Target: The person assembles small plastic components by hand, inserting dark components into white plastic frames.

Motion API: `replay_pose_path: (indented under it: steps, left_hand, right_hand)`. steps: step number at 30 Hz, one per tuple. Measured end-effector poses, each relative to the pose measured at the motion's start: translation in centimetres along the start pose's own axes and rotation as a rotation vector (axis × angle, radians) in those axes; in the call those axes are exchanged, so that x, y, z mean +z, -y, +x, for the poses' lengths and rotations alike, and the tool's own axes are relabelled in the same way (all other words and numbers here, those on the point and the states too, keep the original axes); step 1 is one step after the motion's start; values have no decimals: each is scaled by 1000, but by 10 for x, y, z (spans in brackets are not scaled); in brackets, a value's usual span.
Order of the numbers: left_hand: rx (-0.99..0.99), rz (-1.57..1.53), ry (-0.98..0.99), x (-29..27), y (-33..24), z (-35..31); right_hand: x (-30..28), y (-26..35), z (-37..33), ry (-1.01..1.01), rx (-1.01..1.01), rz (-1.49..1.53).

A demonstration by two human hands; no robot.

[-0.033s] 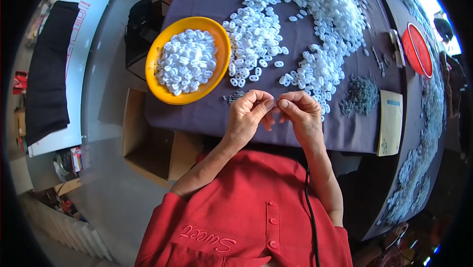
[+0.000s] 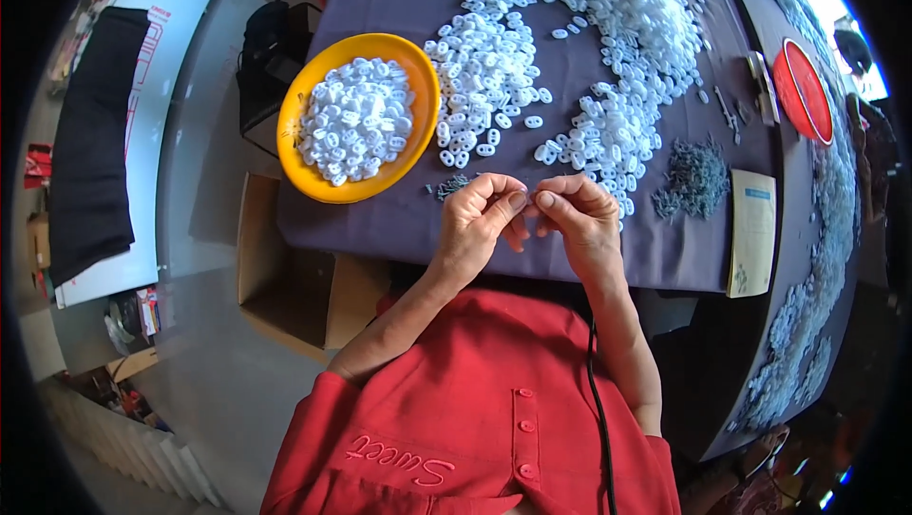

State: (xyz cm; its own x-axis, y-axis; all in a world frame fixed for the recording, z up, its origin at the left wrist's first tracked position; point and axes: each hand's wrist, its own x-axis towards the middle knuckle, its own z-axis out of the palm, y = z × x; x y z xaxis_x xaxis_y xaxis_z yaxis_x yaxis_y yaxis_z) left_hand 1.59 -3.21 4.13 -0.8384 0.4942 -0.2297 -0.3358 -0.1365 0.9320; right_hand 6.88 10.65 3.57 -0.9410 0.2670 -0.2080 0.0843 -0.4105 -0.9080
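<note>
Small item, pinched between both hands just above the near tabletop edge; too tiny to identify, probably one white plastic oval piece. Left hand (image 2: 480, 220) and right hand (image 2: 577, 216): fingers closed together on it, fingertips meeting. Handling, judged: light, rigid, easily dropped; best held by its rim. Adjacent: loose heap of white plastic oval pieces (image 2: 570, 30); round yellow plastic bowl (image 2: 418, 78) filled with same; grey-purple cloth-covered tabletop (image 2: 380, 220); pile of small grey metal bits (image 2: 692, 181).
</note>
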Motion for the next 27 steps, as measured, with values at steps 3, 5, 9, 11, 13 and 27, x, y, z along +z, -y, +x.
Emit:
replay_pose_path:
  steps: [3,5,9,11,13,27]
  left_hand:
    - [13,19,12,6,0,1]
    - [32,37,34,8,1,1]
    - [37,57,35,7,3,1]
    - [53,93,29,7,3,1]
    - [51,116,20,7,3,0]
    - [65,168,17,11,25,-8]
  right_hand:
    - [-4,0,-2,-22,-29,-1]
    - [-6,-1,-2,-20,-60,-34]
    - [-7,-2,-4,22,-116,-74]
    - [-6,-2,-4,32,-120,-90]
    - [-5,-2,-4,45,-124,-106]
    - [-12,-17,-13,-49,21,-235]
